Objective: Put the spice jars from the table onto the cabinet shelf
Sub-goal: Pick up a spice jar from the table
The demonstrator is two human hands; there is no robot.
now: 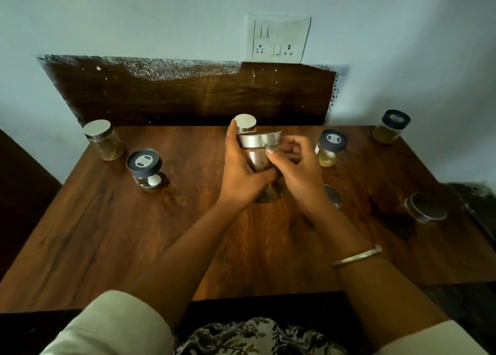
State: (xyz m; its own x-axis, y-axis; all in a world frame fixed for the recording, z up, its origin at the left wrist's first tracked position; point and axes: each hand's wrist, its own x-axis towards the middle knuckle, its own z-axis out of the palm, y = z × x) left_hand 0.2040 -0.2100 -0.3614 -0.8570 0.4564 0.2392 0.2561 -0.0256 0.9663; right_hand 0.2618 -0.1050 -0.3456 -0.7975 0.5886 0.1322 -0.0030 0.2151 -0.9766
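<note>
Clasping a clear glass spice jar (258, 159) with a flat silver lid at the middle of the brown wooden bench (134, 247), with the left hand (241, 172) curling round its left side and the right hand (299, 169) round its right, thumb at the lid's rim. Working among more jars, a silver-lidded jar (103, 140) standing far left and a dark-lidded jar (330, 146) just right of the hands. Facing a dark wood backboard (188, 99), a pale blue wall (134, 19) and a white socket plate (279, 39).
</note>
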